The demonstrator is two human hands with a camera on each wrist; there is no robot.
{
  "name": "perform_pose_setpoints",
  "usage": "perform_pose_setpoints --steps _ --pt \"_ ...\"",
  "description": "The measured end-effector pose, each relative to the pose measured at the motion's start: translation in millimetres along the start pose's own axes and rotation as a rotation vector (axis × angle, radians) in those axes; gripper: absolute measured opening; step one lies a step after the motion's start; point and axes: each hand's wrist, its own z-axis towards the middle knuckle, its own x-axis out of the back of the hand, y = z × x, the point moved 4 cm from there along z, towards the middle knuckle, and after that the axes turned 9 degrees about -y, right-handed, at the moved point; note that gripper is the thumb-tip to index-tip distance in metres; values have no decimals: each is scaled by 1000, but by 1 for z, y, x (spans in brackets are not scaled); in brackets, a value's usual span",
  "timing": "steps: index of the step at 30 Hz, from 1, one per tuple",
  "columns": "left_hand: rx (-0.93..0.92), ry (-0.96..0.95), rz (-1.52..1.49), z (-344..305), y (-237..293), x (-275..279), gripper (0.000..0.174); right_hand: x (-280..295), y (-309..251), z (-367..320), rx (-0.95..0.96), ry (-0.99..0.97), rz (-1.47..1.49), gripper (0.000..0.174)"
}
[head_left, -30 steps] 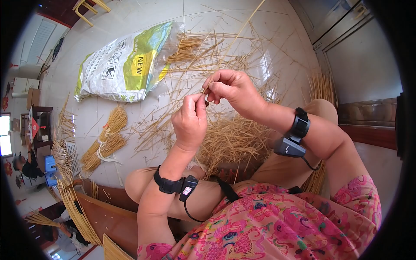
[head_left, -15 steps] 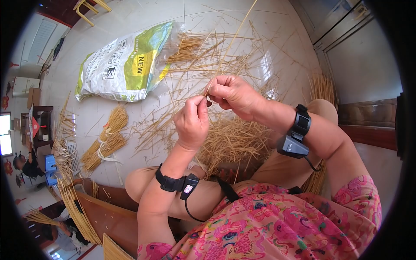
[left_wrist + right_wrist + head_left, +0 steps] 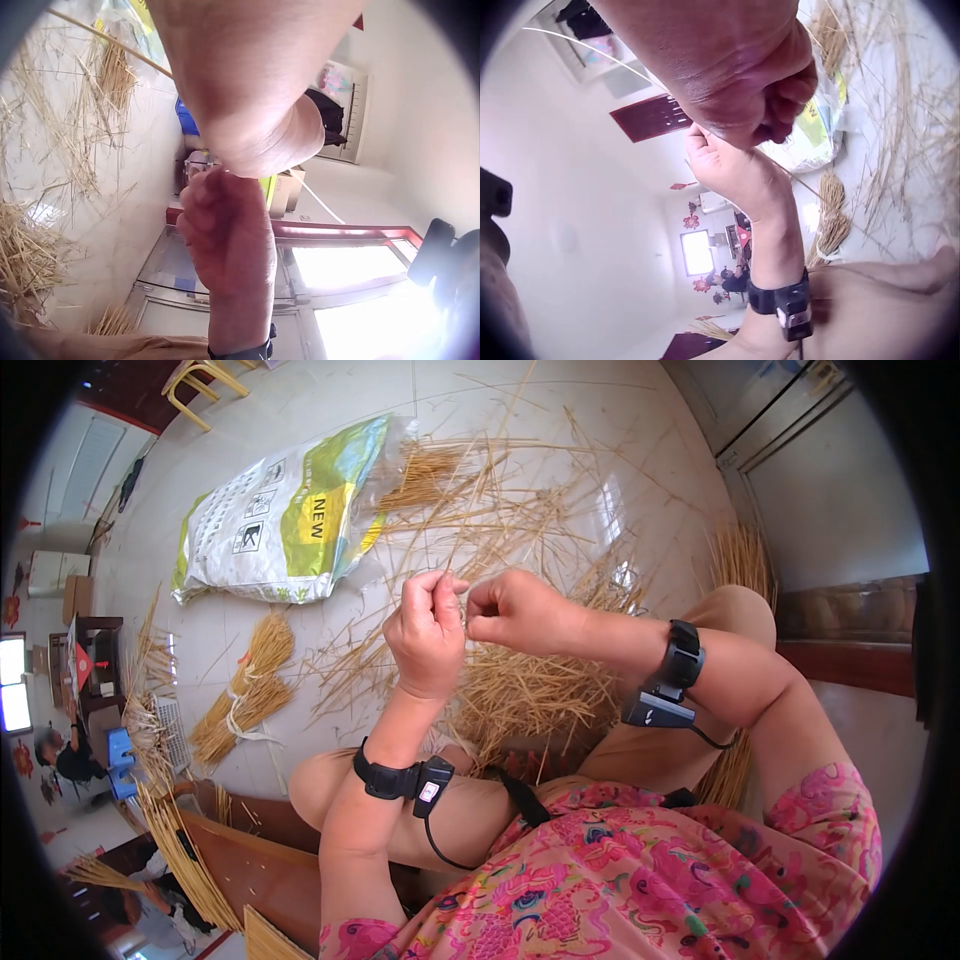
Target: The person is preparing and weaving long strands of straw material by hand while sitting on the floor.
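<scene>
Left hand (image 3: 430, 628) and right hand (image 3: 517, 612) touch, fist to fist — each pinches the same thin straw (image 3: 105, 39), which runs through both grips

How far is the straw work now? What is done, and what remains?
Done: one tied bundle lies on the floor. In hand: left hand and right hand pinch one straw stalk between them. Left, apparently: the loose straw heap and more straw at the bag mouth.
</scene>
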Motion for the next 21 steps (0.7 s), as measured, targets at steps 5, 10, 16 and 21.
perform_pose_setpoints --steps 5,10,16,21 --pt "219 -22 -280 4 -6 4 15 3 2 -8 -268 -344 -501 24" --pt "252 -52 -477 6 -13 4 14 -4 14 -2 -76 -251 -332 34" --pt "302 -65 -631 12 -9 3 15 -49 23 7 -40 -237 -5 39" --pt "304 -73 -631 14 -7 3 15 -66 18 14 -21 -307 171 25"
